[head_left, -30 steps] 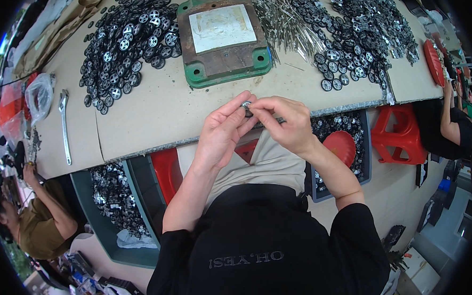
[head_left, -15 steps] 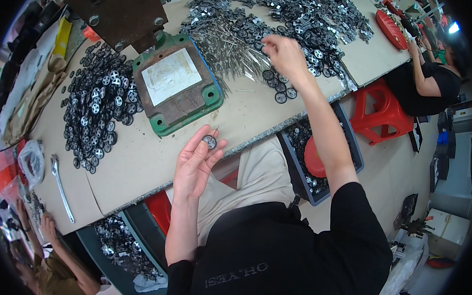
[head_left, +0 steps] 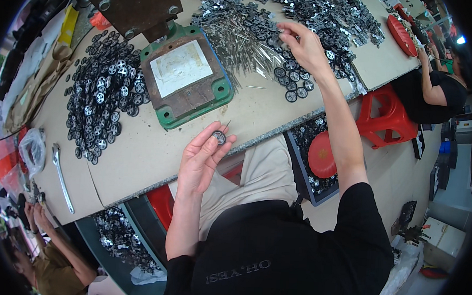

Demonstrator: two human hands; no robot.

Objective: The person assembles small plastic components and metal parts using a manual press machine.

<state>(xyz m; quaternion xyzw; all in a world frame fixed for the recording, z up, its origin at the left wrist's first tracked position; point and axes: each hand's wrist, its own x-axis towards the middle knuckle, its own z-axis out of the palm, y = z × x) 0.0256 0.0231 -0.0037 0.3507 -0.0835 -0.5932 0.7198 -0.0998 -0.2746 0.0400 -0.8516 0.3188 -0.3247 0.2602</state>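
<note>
My left hand is in front of the green press base, over the table's front edge. Its thumb and fingers pinch a small black wheel with a silver hub, and a thin metal axle sticks up from it. My right hand reaches over the far part heap, thumb and forefinger bent together; what is between the tips, if anything, is too small to make out. Beside it spread a pile of thin metal axles and a group of loose wheels. A single axle lies apart.
A press with a green base and white pad stands left of centre, wheels heaped beside it. Grey parts cover the far table. A wrench, grey bin, green bin and red stool surround me. Other people work at both sides.
The view has shifted a little. My right hand stays over the part heap, its fingers slightly more spread from the knuckles. My left hand still holds the wheel with its axle.
</note>
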